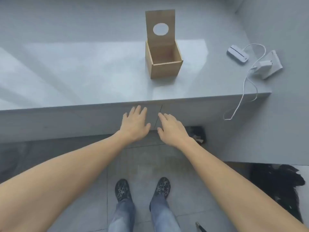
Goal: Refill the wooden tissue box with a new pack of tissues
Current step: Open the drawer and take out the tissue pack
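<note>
A wooden tissue box point(164, 67) stands on the grey counter point(83, 77), a little right of centre. Its hinged lid point(160, 25) is swung upright, with a round hole in it, and the inside of the box looks empty. My left hand point(135, 125) and my right hand point(172, 129) are both held out, palms down and fingers spread, in front of the counter's front face, below the box. Neither hand holds anything. No pack of tissues is in view.
At the counter's right end lie a small white device point(237, 54) and a white plug adapter point(267, 64), with a white cable point(242, 96) hanging over the edge. A dark object point(199, 134) sits under the counter. My feet stand on grey floor tiles.
</note>
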